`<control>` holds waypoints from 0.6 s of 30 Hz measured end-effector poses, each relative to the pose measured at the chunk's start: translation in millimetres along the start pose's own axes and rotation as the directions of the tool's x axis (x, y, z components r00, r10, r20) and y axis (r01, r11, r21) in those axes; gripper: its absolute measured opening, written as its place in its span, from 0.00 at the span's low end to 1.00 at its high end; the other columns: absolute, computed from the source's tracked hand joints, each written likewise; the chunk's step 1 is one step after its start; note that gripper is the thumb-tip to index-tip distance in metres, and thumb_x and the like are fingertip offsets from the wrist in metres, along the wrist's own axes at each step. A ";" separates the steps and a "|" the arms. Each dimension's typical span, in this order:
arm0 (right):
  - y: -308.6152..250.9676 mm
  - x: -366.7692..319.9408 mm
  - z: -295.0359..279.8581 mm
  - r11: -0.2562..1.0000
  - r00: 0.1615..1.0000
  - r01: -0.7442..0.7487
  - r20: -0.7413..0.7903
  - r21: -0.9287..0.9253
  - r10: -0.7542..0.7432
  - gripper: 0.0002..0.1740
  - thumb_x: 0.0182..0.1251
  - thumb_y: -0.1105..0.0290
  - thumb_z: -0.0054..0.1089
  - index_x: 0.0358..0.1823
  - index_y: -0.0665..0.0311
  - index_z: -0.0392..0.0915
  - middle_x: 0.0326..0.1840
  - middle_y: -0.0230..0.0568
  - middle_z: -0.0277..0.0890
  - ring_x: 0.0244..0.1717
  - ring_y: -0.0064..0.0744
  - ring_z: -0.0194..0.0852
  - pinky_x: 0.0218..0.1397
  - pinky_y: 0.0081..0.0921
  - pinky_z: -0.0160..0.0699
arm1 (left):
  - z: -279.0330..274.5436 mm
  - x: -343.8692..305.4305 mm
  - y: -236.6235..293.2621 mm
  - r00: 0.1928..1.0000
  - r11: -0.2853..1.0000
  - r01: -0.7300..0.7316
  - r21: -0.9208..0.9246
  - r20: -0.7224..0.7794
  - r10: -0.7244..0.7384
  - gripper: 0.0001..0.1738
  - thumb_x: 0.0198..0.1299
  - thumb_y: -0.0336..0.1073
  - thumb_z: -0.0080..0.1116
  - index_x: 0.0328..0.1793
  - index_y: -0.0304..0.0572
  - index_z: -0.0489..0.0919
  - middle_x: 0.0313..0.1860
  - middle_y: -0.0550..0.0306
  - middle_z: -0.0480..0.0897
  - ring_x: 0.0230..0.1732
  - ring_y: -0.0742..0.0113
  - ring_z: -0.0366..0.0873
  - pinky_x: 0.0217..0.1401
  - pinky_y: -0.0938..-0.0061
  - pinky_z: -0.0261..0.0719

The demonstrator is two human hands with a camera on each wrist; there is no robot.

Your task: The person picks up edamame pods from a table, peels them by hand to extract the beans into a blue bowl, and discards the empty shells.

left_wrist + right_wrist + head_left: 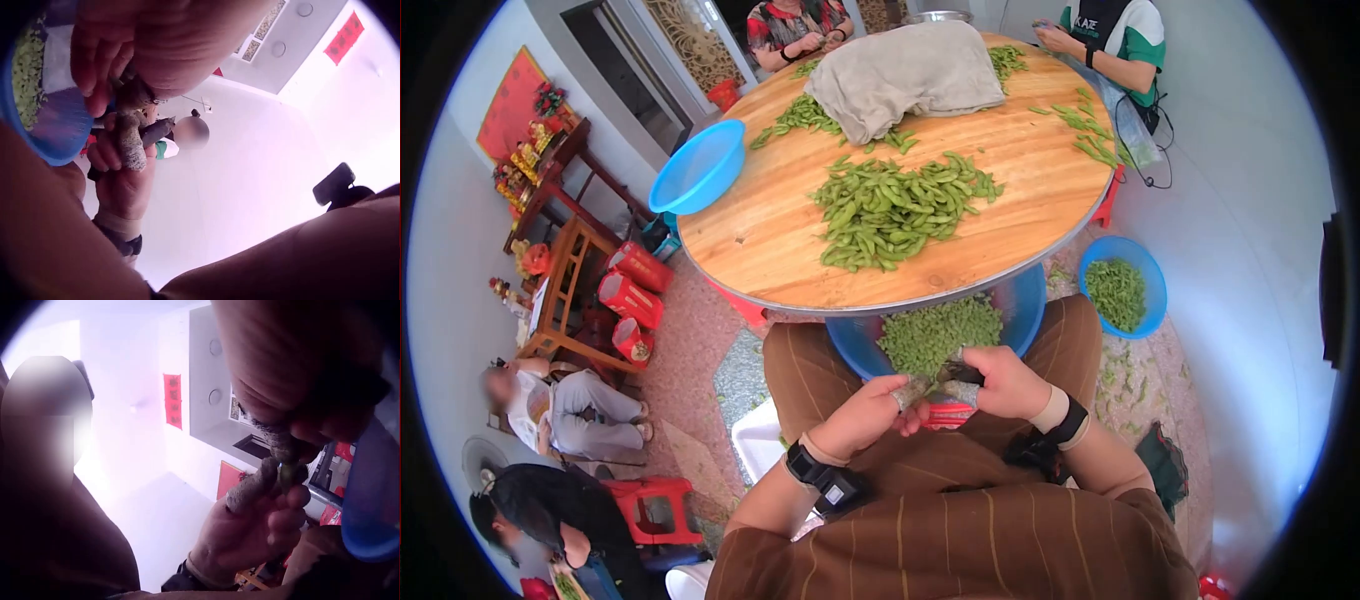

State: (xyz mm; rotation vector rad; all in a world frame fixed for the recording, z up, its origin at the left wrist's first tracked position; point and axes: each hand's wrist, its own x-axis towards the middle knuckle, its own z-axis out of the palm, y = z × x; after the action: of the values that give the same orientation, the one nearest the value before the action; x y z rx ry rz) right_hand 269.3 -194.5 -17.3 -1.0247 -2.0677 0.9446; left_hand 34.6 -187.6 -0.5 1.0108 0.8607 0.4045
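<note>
Both hands meet close together over the lap, at the near side of a blue basin (1034,305) holding shelled green beans (940,335). Grey wrappings cover the thumbs and some fingers. My left hand (868,410) pinches a small green bean pod (286,479), seen between thumb and fingers in the right wrist view. My right hand (1012,386) has its wrapped thumb and fingers curled in at the pod's upper end, partly hiding it. In the left wrist view, the right hand (128,187) shows below the left, its wrapped thumb against the fingers.
A round wooden table (750,250) ahead bears a pile of green pods (895,205) and a grey cloth (905,80). A light-blue basin (700,165) overlaps its left edge. Another blue basin (1157,290) with green contents stands right on the floor. Several people sit around.
</note>
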 end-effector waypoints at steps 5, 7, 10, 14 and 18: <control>-7.8 -5.1 4.4 0.964 0.980 -0.097 -0.146 0.249 0.136 0.14 0.69 0.65 0.54 0.49 0.68 0.71 0.32 0.41 0.77 0.31 0.30 0.77 0.36 0.29 0.76 | -4.1 7.0 6.9 0.998 0.997 0.003 -0.081 0.061 0.002 0.10 0.70 0.39 0.50 0.44 0.39 0.75 0.29 0.63 0.77 0.25 0.76 0.70 0.28 0.83 0.67; -8.4 -8.4 0.9 0.805 0.937 -0.319 0.039 0.500 0.348 0.16 0.72 0.65 0.48 0.54 0.67 0.67 0.30 0.39 0.77 0.32 0.27 0.78 0.36 0.28 0.77 | -1.5 13.1 11.9 0.983 0.986 -0.157 0.059 -0.084 0.162 0.09 0.69 0.37 0.51 0.47 0.40 0.76 0.29 0.65 0.76 0.26 0.77 0.71 0.29 0.83 0.69; -20.8 -5.2 3.9 0.825 0.938 -0.309 0.008 0.473 0.347 0.16 0.71 0.68 0.46 0.57 0.65 0.67 0.31 0.38 0.78 0.31 0.25 0.79 0.35 0.25 0.78 | 2.7 24.0 10.3 0.957 0.969 -0.244 0.047 -0.148 0.248 0.08 0.68 0.35 0.52 0.48 0.41 0.76 0.31 0.66 0.76 0.27 0.78 0.71 0.31 0.83 0.70; -13.9 -0.5 10.2 0.858 0.940 -0.317 0.014 0.405 0.341 0.18 0.69 0.73 0.44 0.59 0.65 0.67 0.32 0.37 0.79 0.31 0.25 0.79 0.36 0.25 0.78 | 0.8 36.9 2.8 0.960 0.970 -0.243 0.018 -0.138 0.243 0.07 0.67 0.33 0.53 0.48 0.40 0.76 0.32 0.66 0.77 0.29 0.79 0.71 0.32 0.83 0.71; -17.8 6.8 8.3 0.849 0.920 -0.369 0.022 0.377 0.391 0.24 0.65 0.77 0.45 0.64 0.64 0.66 0.32 0.36 0.80 0.32 0.25 0.79 0.38 0.26 0.78 | -4.9 39.7 -2.8 0.936 0.952 -0.296 0.077 -0.175 0.306 0.07 0.67 0.31 0.53 0.49 0.39 0.77 0.34 0.65 0.78 0.30 0.80 0.71 0.33 0.84 0.71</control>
State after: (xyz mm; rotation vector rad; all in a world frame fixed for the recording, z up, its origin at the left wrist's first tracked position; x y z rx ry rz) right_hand 252.6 -199.3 -5.8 -1.2527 -1.5722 1.4299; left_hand 54.9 -160.2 -21.4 1.1692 0.8863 0.7507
